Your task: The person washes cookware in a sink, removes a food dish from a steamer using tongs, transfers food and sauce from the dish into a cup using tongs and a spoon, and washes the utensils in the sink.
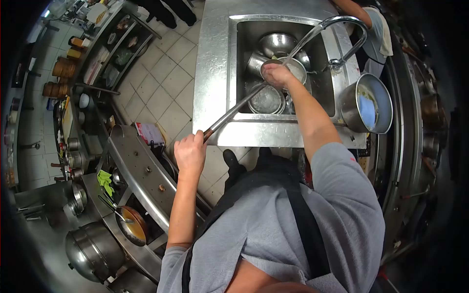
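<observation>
My left hand [190, 155] is closed round the brown end of a long-handled ladle [228, 116]. The ladle slants up to the right over the sink [315, 44]. At its round head, my right hand [277, 75] is closed against the bowl, with its fingertips partly hidden. Water runs from the curved tap [349, 19] close beside this hand. Below the ladle, the sink holds a steel bowl [277, 44], a round pot of cloudy water [297, 68] and stacked round metal containers [266, 100].
A large steel pot [350, 105] with a blue cloth [367, 111] inside stands right of the sink. Another person's arm [352, 9] reaches in behind the tap. To my left are a steel counter [146, 171], a pan [132, 225] and a lidded pot [95, 249].
</observation>
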### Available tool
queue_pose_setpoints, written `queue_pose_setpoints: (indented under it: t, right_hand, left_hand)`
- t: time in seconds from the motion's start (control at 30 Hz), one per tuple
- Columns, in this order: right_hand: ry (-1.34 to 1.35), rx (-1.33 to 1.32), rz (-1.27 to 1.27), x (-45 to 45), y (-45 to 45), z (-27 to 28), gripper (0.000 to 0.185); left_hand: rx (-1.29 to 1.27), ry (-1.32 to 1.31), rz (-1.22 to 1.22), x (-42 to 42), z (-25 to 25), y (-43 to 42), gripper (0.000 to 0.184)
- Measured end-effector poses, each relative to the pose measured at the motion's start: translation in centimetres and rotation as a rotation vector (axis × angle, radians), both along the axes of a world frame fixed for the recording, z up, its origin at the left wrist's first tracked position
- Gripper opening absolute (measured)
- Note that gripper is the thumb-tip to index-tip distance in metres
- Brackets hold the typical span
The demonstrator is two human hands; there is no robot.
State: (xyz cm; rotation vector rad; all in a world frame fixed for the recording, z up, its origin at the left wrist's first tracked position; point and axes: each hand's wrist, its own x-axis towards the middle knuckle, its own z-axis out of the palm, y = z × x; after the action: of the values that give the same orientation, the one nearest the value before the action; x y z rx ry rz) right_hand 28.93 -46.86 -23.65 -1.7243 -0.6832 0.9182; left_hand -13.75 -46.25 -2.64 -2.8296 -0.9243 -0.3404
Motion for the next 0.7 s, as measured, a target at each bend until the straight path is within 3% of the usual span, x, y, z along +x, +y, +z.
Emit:
queue_pose_setpoints:
  t: [0.03, 0.1, 0.17, 0.23, 0.3, 0.33, 0.4, 0.43, 0.5, 0.53, 0.57, 0.63, 0.67, 0.7]
  right_hand:
    - [-0.007, 0.004, 0.001, 0.6, -0.2, -0.5, 0.016]
    - [-0.317, -0.102, -0.283, 1.9, 0.1, -0.7, 0.019]
    - [0.113, 0.042, 0.033, 0.9, -0.5, -1.0, 0.024]
    - [-0.193, -0.055, 0.065, 0.2, -1.8, 1.5, 0.030]
    - [-0.565, -0.316, -0.245, 2.2, -0.6, -3.4, 0.031]
    - [-0.579, -0.298, -0.238, 1.5, -0.8, -1.2, 0.031]
    - [-0.358, -0.371, 0.272, -0.2, -2.5, 2.2, 0.031]
    - [-0.372, -0.361, 0.279, -0.6, -2.7, 2.2, 0.031]
    - [-0.258, -0.268, -0.236, -0.8, -2.6, 1.2, 0.031]
    - [-0.269, -0.243, 0.126, 1.6, -1.9, -4.3, 0.030]
    - [-0.275, -0.236, 0.135, 1.1, -1.8, -3.2, 0.030]
    - [-0.058, -0.157, -0.128, 0.2, -2.7, -0.7, 0.030]
    - [-0.351, -0.367, -0.149, 0.4, -2.5, -0.1, 0.028]
    - [-0.358, -0.365, -0.141, 0.6, -2.3, 0.6, 0.028]
  left_hand:
    - [-0.001, -0.012, 0.012, 0.2, 0.0, -0.1, 0.023]
    - [0.005, 0.008, 0.011, 0.0, -0.3, -0.1, 0.023]
    - [0.032, 0.015, 0.004, 0.0, -0.2, 0.5, 0.024]
    - [0.003, 0.009, -0.007, -0.1, -0.2, 0.5, 0.024]
    - [0.007, -0.016, 0.000, 0.0, 0.2, 0.5, 0.024]
    - [-0.009, -0.016, -0.009, 0.1, 0.3, 0.4, 0.024]
    - [-0.016, 0.004, -0.022, 0.0, 0.4, 0.5, 0.024]
    - [-0.007, -0.007, -0.011, 0.1, 0.5, 0.7, 0.024]
    - [-0.033, -0.019, -0.036, -0.1, 0.4, 0.6, 0.023]
    - [-0.028, -0.026, -0.021, -0.2, 0.2, 0.5, 0.023]
    - [-0.021, -0.028, -0.035, -0.2, 0.1, 0.6, 0.023]
    - [-0.013, -0.038, -0.041, -0.2, 0.3, 0.7, 0.023]
    - [-0.115, 0.015, 0.012, -0.2, 0.6, 0.6, 0.024]
    - [-0.216, 0.069, 0.065, -0.2, 1.1, 0.6, 0.026]
